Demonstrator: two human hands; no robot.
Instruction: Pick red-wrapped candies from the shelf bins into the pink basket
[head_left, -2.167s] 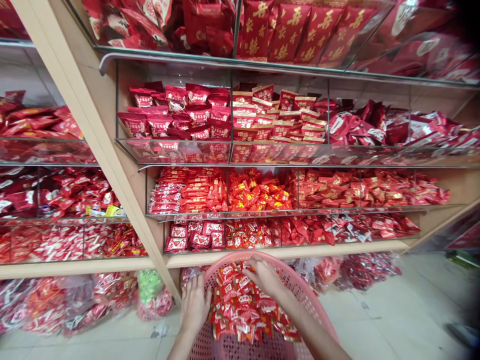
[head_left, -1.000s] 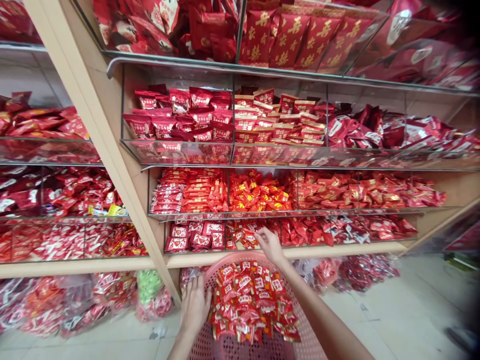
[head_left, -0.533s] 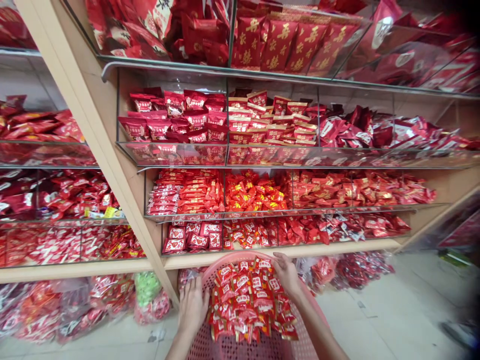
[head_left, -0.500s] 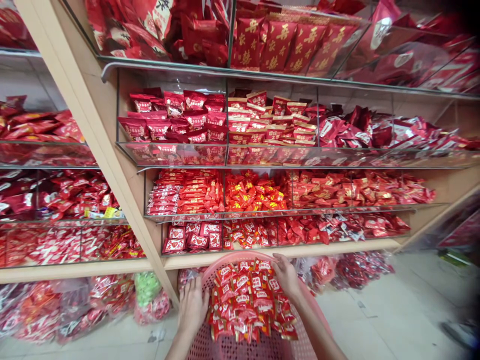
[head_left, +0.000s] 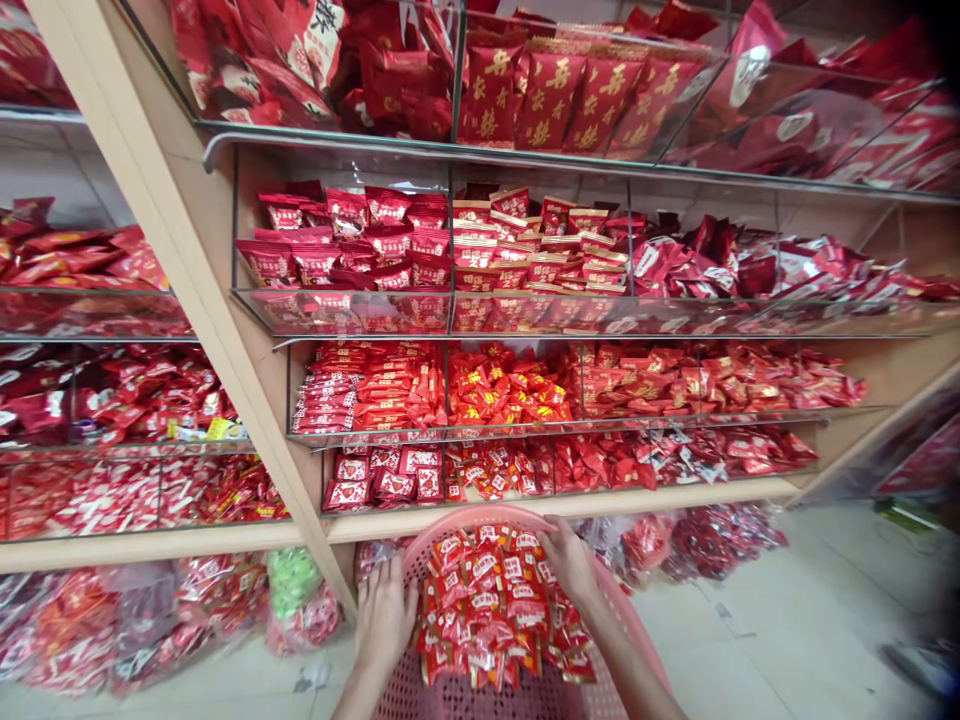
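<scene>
Right hand (head_left: pixel 571 562) has moved from shelf (head_left: pixel 675 493) to basket (head_left: pixel 480 512) far-right rim, packets (head_left: pixel 495 605) just left of its fingers, left hand (head_left: pixel 381 612) opposite, both grips unclear.

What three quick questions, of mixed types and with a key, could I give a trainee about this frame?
1. Multiple choice: What colour is the basket? a) green b) pink c) blue
2. True or false: The green bag is below the lowest shelf beside it.
3. Fill in: Between the left hand and the right hand, the basket holds a pile of red ____.

Key: 1. b; 2. true; 3. packets
</scene>
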